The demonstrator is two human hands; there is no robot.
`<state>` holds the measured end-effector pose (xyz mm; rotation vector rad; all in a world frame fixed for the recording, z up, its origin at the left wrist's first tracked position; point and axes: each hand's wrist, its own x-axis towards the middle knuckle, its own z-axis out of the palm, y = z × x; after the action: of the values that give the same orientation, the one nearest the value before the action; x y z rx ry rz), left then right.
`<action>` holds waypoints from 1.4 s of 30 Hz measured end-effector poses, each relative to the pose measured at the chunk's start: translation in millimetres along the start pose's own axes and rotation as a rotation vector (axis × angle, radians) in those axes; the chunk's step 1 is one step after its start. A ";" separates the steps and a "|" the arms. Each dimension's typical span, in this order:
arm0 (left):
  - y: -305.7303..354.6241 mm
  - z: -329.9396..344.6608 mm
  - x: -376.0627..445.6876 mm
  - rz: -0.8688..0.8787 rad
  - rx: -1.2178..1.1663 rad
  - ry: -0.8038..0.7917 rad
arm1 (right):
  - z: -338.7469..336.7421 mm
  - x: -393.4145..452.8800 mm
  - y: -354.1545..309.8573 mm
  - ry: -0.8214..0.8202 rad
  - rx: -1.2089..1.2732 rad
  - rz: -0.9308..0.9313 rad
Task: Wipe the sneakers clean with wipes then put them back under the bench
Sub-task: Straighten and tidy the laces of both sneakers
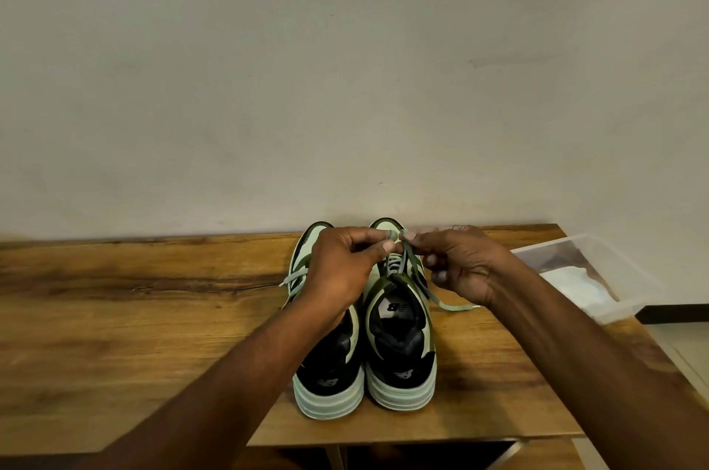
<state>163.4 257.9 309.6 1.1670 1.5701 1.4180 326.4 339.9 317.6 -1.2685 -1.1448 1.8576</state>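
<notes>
Two mint-green and black sneakers stand side by side on the wooden bench (115,297), heels toward me. The left sneaker (328,373) is partly covered by my left forearm. Above the right sneaker (401,347), my left hand (341,270) and my right hand (460,266) each pinch a strand of its green lace (412,264), fingertips almost meeting over the toe end. One loose lace end (456,306) trails onto the bench at the right. White wipes (571,285) lie in a clear plastic box at the right edge.
The clear plastic box (614,258) overhangs the bench's right end. A plain wall (345,66) rises directly behind the bench. Bare wood stretches left of the sneakers. Below the front edge there is a dark gap (422,456) under the bench.
</notes>
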 end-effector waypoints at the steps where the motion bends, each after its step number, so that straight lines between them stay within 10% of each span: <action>1: -0.8 -0.2 0.6 0.019 0.052 0.003 | -0.6 0.2 0.0 -0.002 -0.012 -0.004; 42: 15.1 -15.1 5.5 -0.097 -0.019 -0.234 | -1.2 -18.2 -13.8 -0.140 -0.637 -0.529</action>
<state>149.9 257.7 327.1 1.1837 1.4265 1.1850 334.2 331.1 337.1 -0.9988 -2.0238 1.2366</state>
